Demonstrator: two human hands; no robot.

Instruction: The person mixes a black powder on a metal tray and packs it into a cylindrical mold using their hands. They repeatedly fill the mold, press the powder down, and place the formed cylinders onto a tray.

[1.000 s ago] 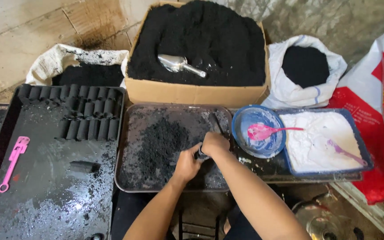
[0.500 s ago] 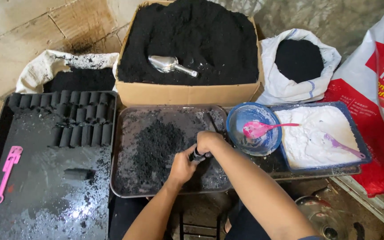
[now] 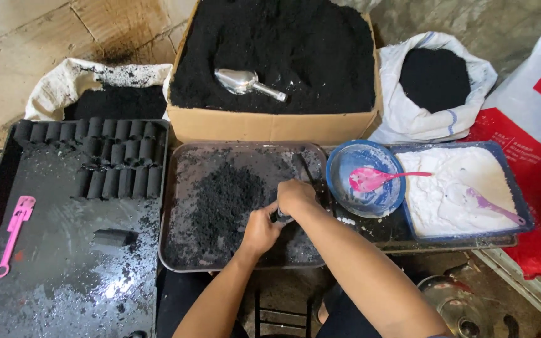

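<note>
Both hands meet over the right part of a metal tray (image 3: 180,250) holding a heap of black powder (image 3: 223,200). My left hand (image 3: 261,230) and my right hand (image 3: 295,195) are closed together around a small dark tube-like tool (image 3: 281,217), which is mostly hidden between them. A dark rod (image 3: 303,168) lies on the tray just beyond my right hand.
A black tray (image 3: 57,269) at left carries rows of black cylinders (image 3: 114,159), one loose black block (image 3: 113,237) and a pink tool (image 3: 12,235). Behind stand a cardboard box (image 3: 270,128) of black powder with a metal scoop (image 3: 245,82), two sacks, a blue bowl (image 3: 365,178) with a pink spoon, and a blue tray (image 3: 458,191) of white powder.
The hands stay clasped on the dark tool over the tray with only slight shifts. The view has drifted a little as the head moved.
</note>
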